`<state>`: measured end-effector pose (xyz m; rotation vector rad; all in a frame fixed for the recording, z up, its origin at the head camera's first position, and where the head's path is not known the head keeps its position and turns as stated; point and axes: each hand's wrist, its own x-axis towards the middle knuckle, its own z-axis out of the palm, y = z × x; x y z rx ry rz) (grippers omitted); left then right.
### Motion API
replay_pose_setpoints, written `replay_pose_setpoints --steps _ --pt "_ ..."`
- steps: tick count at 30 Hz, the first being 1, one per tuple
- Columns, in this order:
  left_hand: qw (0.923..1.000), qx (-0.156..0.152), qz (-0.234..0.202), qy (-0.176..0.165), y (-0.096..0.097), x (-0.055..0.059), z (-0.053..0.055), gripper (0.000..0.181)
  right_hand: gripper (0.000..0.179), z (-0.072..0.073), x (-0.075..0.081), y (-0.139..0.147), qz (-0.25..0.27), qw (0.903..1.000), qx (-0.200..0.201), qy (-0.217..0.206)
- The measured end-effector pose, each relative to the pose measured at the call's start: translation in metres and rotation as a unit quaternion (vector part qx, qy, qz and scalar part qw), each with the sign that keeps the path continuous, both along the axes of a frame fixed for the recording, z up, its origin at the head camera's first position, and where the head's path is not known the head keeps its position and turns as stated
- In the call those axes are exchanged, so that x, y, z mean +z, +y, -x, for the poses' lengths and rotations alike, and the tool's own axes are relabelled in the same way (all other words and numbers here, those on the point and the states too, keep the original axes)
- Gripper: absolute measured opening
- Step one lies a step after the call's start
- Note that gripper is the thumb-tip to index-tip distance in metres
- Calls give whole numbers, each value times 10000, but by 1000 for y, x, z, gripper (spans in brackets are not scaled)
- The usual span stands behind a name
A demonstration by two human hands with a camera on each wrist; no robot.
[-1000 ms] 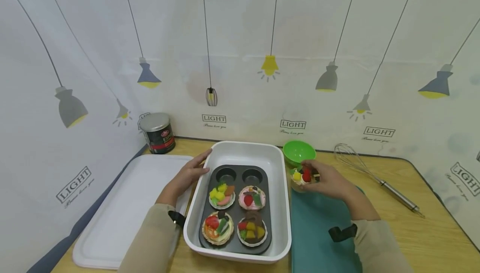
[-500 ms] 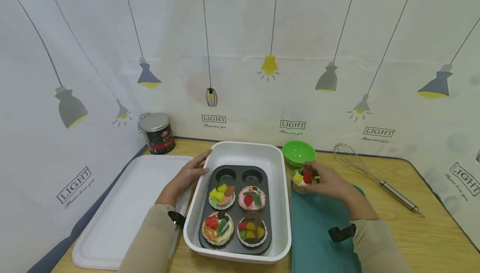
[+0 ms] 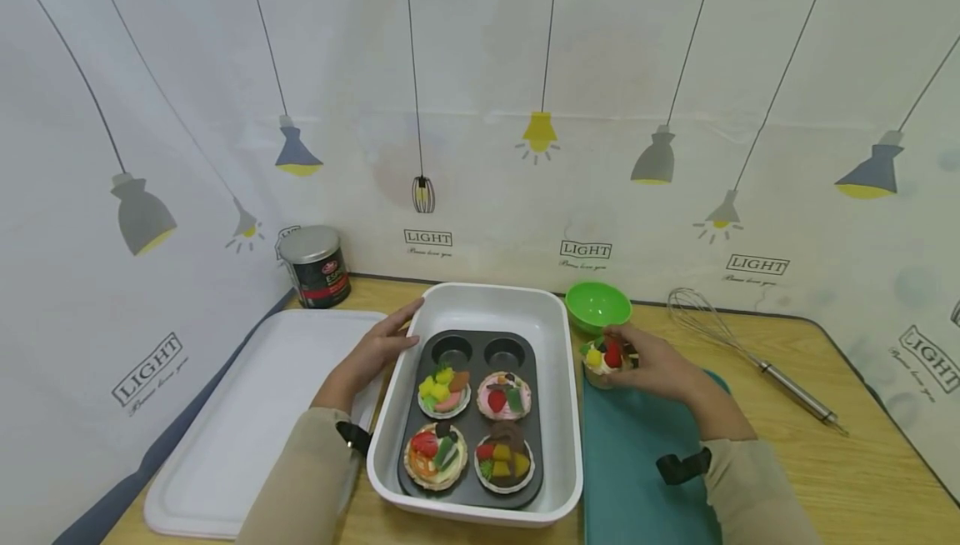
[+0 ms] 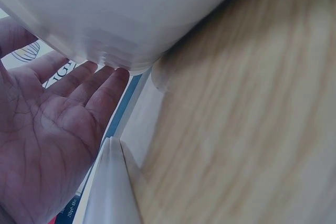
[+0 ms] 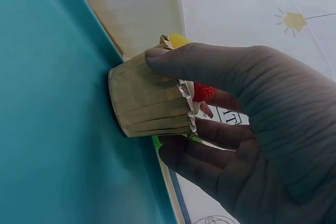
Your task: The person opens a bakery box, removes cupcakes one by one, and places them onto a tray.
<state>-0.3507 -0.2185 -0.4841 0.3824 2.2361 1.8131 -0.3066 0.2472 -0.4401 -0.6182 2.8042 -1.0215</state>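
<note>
My right hand (image 3: 651, 363) pinches a toy cupcake (image 3: 602, 359) between thumb and fingers at the far end of the teal mat (image 3: 645, 453). In the right wrist view, the cupcake's pleated paper cup (image 5: 149, 95) has its base at the mat. Red and yellow fruit pieces top it. My left hand (image 3: 369, 362) rests with extended fingers against the left side of a white deep tray (image 3: 573, 412); the left wrist view has the fingertips (image 4: 118, 77) on its outer wall. Inside, a dark muffin tin (image 3: 476, 345) holds several decorated cupcakes (image 3: 504, 395), its two far cups bare.
A flat white tray (image 3: 247, 428) lies at left, below a dark can (image 3: 315, 268) with a silver lid. A green bowl (image 3: 598, 307) stands just beyond the right hand. A whisk (image 3: 757, 362) lies farther right on the wooden table (image 3: 840, 478).
The right hand and the cupcake have shifted down slightly toward the mat. The left hand, the deep tray and the muffin tin stay in place.
</note>
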Motion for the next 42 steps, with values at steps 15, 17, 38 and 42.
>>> replay_pose_setpoints --steps 15,17,38,42 --pt "9999 -90 -31 81 -1 1 -1 67 75 -6 9 -4 -198 9984 105 523" --pt "9999 -88 -12 81 -1 1 -1 67 74 -7 9 -3 -215 9982 117 548" --pt "10000 -31 -37 -60 1 3 -4 66 49 -13 28 -17 508 9929 452 975" --pt "9999 -65 -124 -54 2 4 -4 67 50 -14 38 -34 572 9904 787 980"
